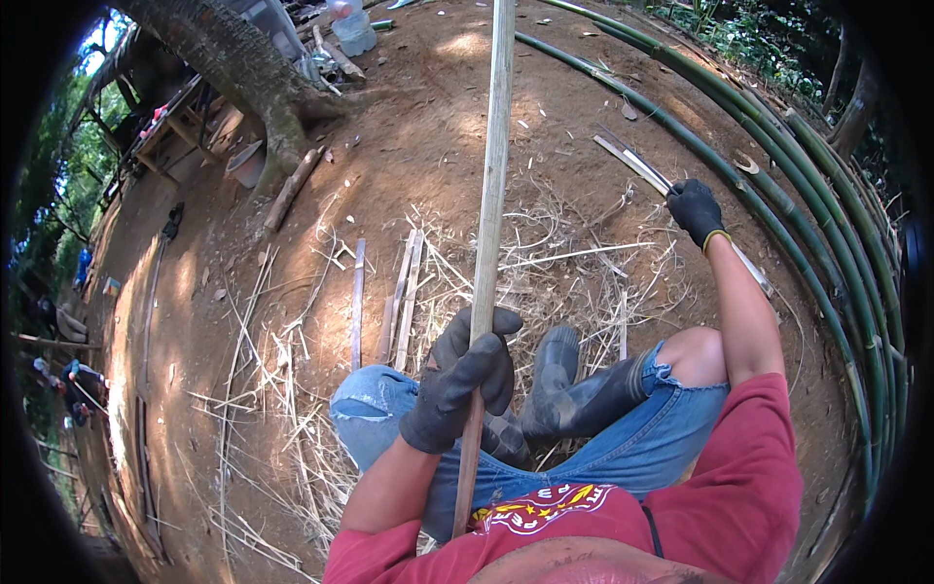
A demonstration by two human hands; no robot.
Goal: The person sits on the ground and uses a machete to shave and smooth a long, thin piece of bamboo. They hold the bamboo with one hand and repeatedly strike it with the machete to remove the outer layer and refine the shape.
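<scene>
My left hand [459, 380], in a dark work glove, is wrapped around a long, pale bamboo strip [494, 146]. The strip stands nearly upright in front of me, its lower end against my shirt and its upper end beyond the top edge. My right hand [694, 210], also gloved, reaches far out to the right, low over the ground, with its fingers curled closed. A thin dark length and a pale flat slat [632, 164] run out from its far side. The glove hides which of these it grips.
Thin shavings [545, 253] litter the dirt around my boots [574, 394]. Several flat slats [409, 297] lie ahead, left of centre. Long green bamboo poles [778, 200] curve along the right side. Farther off are a tree trunk [229, 58], a short log [294, 190] and a bucket [246, 164].
</scene>
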